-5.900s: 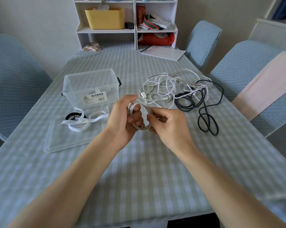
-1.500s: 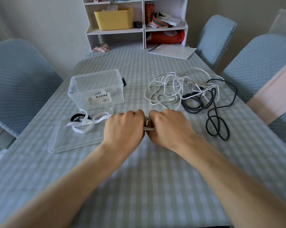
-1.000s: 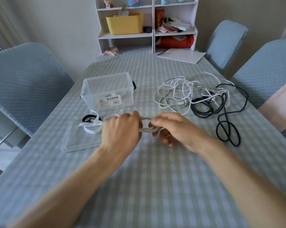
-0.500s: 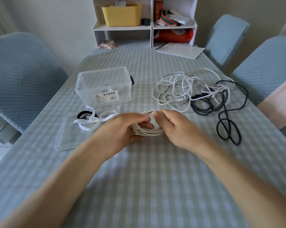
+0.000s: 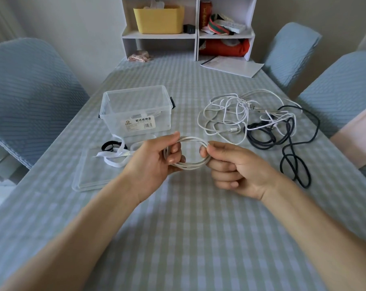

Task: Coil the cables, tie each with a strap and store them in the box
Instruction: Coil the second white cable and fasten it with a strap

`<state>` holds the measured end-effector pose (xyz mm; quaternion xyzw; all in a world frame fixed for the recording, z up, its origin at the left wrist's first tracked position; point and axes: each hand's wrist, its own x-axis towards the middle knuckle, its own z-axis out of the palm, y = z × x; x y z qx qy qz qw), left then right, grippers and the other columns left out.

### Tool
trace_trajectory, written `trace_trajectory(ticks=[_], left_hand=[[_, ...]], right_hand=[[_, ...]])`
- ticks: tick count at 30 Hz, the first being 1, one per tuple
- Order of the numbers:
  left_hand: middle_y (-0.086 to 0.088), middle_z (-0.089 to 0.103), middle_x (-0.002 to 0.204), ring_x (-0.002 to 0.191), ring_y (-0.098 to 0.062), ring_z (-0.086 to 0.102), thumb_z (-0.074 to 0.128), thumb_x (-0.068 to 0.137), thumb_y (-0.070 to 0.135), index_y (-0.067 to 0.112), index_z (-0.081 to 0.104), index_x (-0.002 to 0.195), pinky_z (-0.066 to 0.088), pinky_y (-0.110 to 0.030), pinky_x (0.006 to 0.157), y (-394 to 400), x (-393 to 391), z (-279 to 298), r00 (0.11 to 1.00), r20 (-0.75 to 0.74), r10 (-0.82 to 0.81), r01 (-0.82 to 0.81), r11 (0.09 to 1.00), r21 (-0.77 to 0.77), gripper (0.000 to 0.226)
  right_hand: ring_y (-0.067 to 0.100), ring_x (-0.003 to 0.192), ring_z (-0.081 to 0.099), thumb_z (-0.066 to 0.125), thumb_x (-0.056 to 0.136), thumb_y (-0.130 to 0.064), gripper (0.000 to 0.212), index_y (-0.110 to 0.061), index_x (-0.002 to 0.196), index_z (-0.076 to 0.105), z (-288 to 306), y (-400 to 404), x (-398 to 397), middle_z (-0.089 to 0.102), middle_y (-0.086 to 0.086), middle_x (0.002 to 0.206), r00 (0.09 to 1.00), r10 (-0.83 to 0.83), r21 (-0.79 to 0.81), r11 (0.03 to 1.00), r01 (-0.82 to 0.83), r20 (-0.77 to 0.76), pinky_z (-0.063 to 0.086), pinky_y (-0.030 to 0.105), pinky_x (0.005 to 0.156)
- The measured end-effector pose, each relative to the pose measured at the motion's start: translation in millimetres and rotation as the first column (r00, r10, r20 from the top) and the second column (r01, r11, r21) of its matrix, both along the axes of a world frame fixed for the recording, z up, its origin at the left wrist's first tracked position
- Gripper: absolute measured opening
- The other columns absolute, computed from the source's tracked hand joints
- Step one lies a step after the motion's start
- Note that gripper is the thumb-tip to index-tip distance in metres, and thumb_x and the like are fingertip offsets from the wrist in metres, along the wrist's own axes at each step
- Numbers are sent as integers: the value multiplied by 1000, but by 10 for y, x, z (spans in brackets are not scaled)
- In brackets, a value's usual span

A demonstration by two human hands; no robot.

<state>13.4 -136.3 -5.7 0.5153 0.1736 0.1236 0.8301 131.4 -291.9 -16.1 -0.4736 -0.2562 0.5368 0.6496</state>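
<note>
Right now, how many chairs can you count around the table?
3: one chair left of the table, two on the right, far and near. Others may sit outside the view.

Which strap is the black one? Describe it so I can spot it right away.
Find the clear storage box on the table's left side. Just in front of it lies its flat clear lid, with a heap of white straps on its far edge. The black strap is the single dark loop beside them.
</note>
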Motion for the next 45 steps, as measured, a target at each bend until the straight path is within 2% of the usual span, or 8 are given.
trace_trajectory(ticks=[3, 7, 12, 23, 30, 40, 43, 45], left_hand=[[-4, 31, 60, 42, -11, 43, 52, 95, 15, 18, 54, 55, 37, -39, 79, 37, -26, 9, 1000, -22, -16, 16, 999, 35, 40], [-1, 39, 59, 51, -15, 36, 55, 94, 14, 13, 49, 64, 48, -38, 73, 66, -34, -24, 994, -94, -62, 68, 996, 62, 31], [-1, 43, 60, 55, -15, 44, 54, 95, 19, 17, 54, 56, 49, -43, 84, 9, -35, -2, 985, -127, -117, 124, 991, 51, 39], [-12, 68, 80, 77, -33, 71, 51, 99, 25, 13, 50, 61, 58, -35, 63, -73, 39, -16, 963, -265, -45, 83, 988, 132, 40], [-21, 74, 88, 41, -20, 53, 48, 98, 31, 16, 44, 65, 42, -23, 36, -97, 6, 79, 888, -446, -109, 208, 962, 179, 36], [-4, 52, 54, 45, -17, 30, 53, 91, 29, 20, 39, 53, 19, -29, 47, -21, -24, 56, 894, -447, 22, 121, 950, 289, 41], [-5, 51, 54, 42, -16, 28, 53, 91, 30, 21, 38, 51, 17, -29, 45, -13, -29, 76, 890, -454, 45, 111, 944, 312, 44], [-6, 50, 53, 41, -17, 26, 53, 91, 29, 21, 39, 49, 15, -28, 44, 2, -28, 78, 896, -440, 64, 78, 951, 299, 45]], right_hand=[[1, 29, 23, 44, 96, -39, 26, -19, 84, 55, 28, -14, -9, 28, -7, 50, 987, 160, -71, 984, -162, -34, 28, 16, 31], [4, 31, 23, 49, 86, -53, 36, -19, 74, 44, 52, 41, -50, 25, -8, 48, 995, 72, -186, 981, -57, 76, 32, 19, 34], [8, 30, 23, 57, 84, -48, 36, -20, 67, 43, 101, 108, -27, 22, -8, 43, 983, -111, -230, 963, 143, 148, 29, 22, 36], [13, 33, 22, 51, 93, -31, 38, -22, 60, 36, 82, 179, -85, 20, -5, 43, 935, -295, -268, 901, 341, 199, 29, 23, 39], [14, 35, 23, 52, 92, -31, 36, -22, 60, 38, 74, 163, -85, 22, -5, 44, 928, -311, -256, 899, 357, 203, 29, 23, 41], [18, 39, 38, 50, 99, -35, 35, -15, 70, 50, 96, 133, -78, 39, 3, 50, 940, -122, -325, 918, 229, 317, 39, 27, 44], [21, 47, 55, 52, 101, -38, 31, -13, 84, 61, 54, 102, -82, 62, 3, 62, 762, -148, -218, 908, 357, 630, 45, 25, 50], [11, 65, 64, 53, 99, -38, 22, -19, 101, 64, -17, 83, -75, 69, -5, 83, 379, -191, 9, 901, 434, 905, 48, 20, 62]])
